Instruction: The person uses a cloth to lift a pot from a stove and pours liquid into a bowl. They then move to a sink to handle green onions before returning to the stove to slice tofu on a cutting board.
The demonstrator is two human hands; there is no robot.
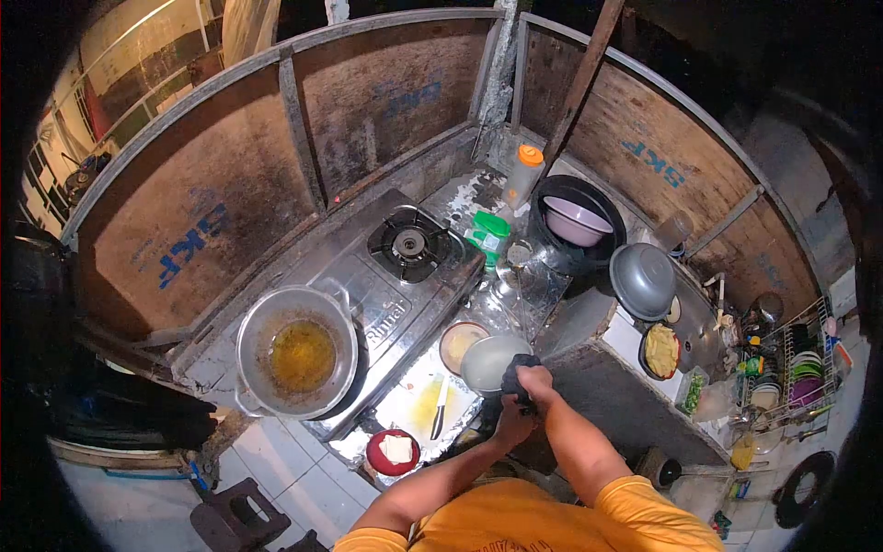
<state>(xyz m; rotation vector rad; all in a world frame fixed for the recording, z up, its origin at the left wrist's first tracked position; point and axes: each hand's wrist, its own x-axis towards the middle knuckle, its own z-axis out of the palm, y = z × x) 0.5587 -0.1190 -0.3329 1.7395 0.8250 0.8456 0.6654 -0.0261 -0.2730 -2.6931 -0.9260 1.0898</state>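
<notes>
Both my hands are together at the dark cloth (pixel 518 375) on the near side of a pale round bowl or pot (pixel 487 363). My right hand (pixel 535 383) is closed on the cloth. Just below it, my left hand (pixel 515 423) is closed too, against the cloth's lower part. Beside the bowl lies a plate with pale food (pixel 460 345). A knife (pixel 440 409) rests on the foil-like surface to the left, near a red plate (pixel 379 453) holding white pieces.
A pan of yellow oil (pixel 299 359) sits on the stove's left side; the right burner (pixel 409 243) is bare. Behind are a green-lidded container (pixel 487 236), an orange-capped bottle (pixel 524 175) and a black basin (pixel 598 198). A dish rack (pixel 798 368) stands far right.
</notes>
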